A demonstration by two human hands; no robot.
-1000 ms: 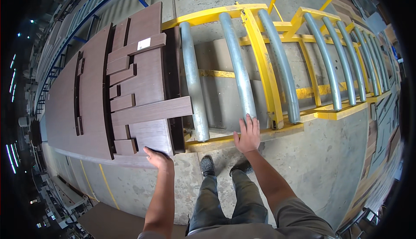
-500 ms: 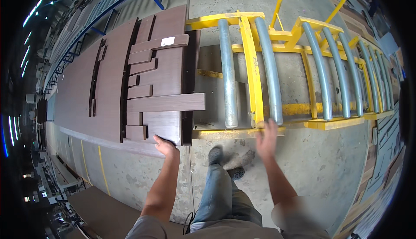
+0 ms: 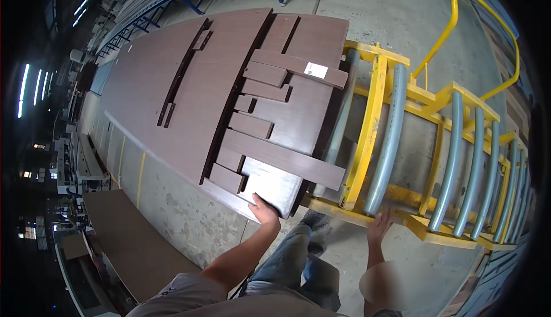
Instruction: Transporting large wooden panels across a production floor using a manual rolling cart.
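Observation:
A stack of long brown panels (image 3: 275, 124) fills the middle left, with shorter strips and blocks lying on top. My left hand (image 3: 265, 210) holds its near right corner, thumb on the top face and fingers hidden below the edge. A yellow roller cart (image 3: 367, 139) with blue-grey rollers stands at the right, and the stack's end reaches over its first roller. My right hand (image 3: 379, 225) is at the cart's near yellow rail, by the end of the second roller. Its fingers point up and are apart; I cannot tell whether they touch the rail.
A blue-framed roller conveyor (image 3: 172, 7) runs along the far side. The cart's tall yellow handle (image 3: 456, 15) rises at the far right. A brown sheet (image 3: 135, 242) lies at the lower left. My feet stand on the concrete floor (image 3: 189, 225), close to the stack and cart.
The stack's end has come closer to the cart and now overlaps its first roller. My left hand stays on the corner. My right hand is lower against the rail. The view has turned.

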